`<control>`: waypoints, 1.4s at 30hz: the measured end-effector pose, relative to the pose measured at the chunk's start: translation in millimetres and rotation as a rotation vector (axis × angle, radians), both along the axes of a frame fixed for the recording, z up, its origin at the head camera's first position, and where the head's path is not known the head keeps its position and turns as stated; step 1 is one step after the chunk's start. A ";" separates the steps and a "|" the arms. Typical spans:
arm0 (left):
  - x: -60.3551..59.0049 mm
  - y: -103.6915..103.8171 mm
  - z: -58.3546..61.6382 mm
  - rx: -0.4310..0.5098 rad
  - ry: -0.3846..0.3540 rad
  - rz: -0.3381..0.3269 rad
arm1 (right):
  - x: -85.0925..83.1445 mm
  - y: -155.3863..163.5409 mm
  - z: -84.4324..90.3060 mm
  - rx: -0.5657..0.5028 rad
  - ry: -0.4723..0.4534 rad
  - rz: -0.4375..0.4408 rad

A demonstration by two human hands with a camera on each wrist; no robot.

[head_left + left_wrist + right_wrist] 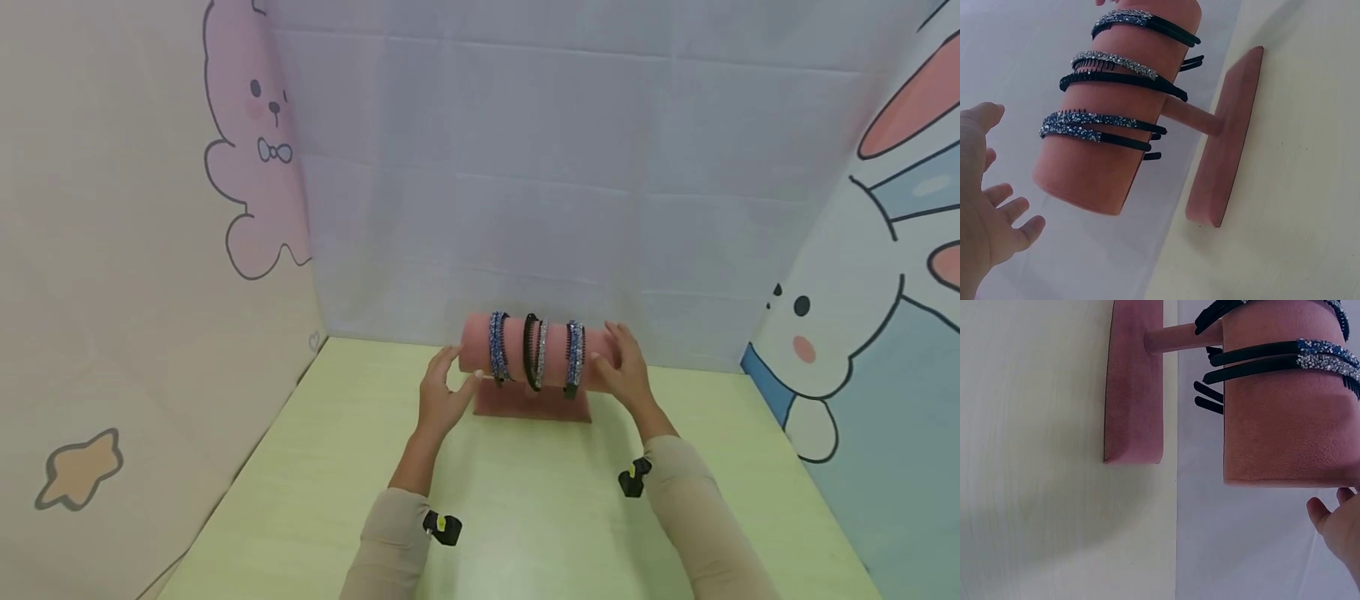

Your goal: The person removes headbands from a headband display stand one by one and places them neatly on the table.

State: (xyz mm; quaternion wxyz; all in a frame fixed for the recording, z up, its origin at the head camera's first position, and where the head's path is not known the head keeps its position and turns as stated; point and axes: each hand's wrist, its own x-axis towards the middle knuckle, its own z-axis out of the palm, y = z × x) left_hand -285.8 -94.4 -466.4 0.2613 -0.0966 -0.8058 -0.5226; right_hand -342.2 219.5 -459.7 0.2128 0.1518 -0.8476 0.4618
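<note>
Centrally, velvety pink cylinder stand (536,354) with glittery headbands (498,346) between open hands.

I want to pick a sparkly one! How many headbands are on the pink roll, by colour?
Blue sparkly headbands: 2, one at the left end and one at the right end
Black and silver sparkly headbands: 1, in the middle
Total: 3 headbands, all round the pink roll.
</note>
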 end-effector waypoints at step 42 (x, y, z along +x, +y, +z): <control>-45.1 -4.8 23.4 -0.089 -0.219 -0.165 | -13.7 9.8 -3.9 0.162 -0.086 0.060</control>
